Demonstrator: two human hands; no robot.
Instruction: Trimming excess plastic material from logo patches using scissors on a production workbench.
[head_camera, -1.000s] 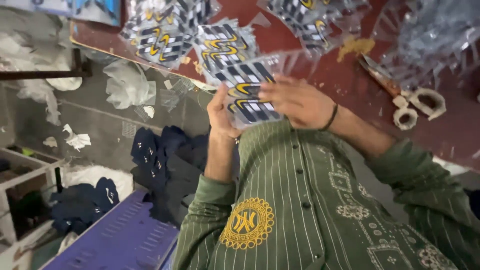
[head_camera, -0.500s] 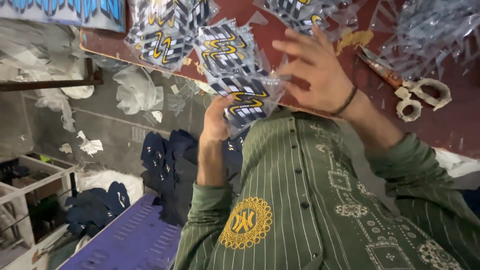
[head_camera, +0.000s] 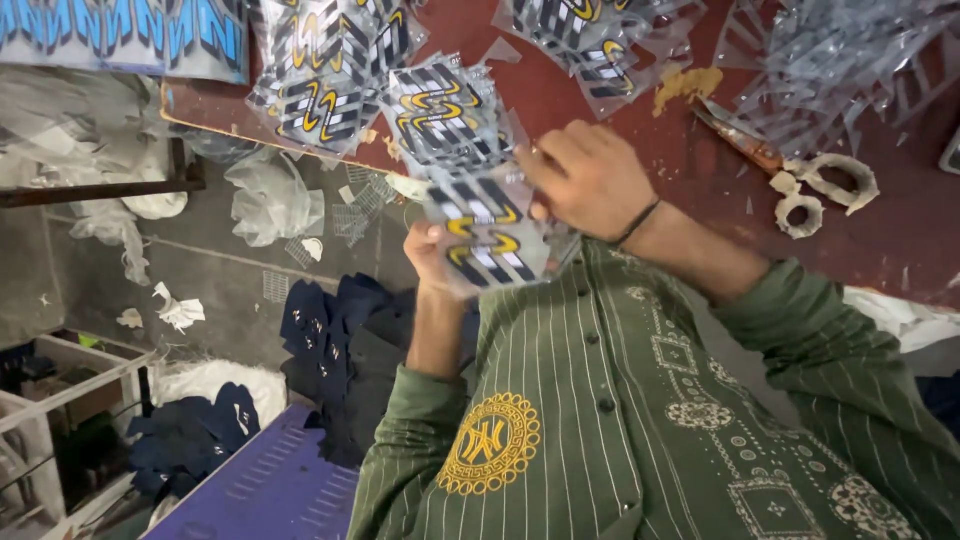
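Dark red table (head_camera: 620, 90) edge, stacks of printed film stickers on it. My left hand (head_camera: 428, 250) pinches the sticker sheet (head_camera: 485, 235) from below, right hand (head_camera: 590, 180) grips its upper right edge. Sheet sits between both hands, just off the table edge, long axis roughly vertical. Scissors (head_camera: 800, 180) lie well right.

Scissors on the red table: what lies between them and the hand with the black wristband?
In the head view, only bare red table lies between the scissors and the right hand; a yellowish scrap sits just beyond that stretch.
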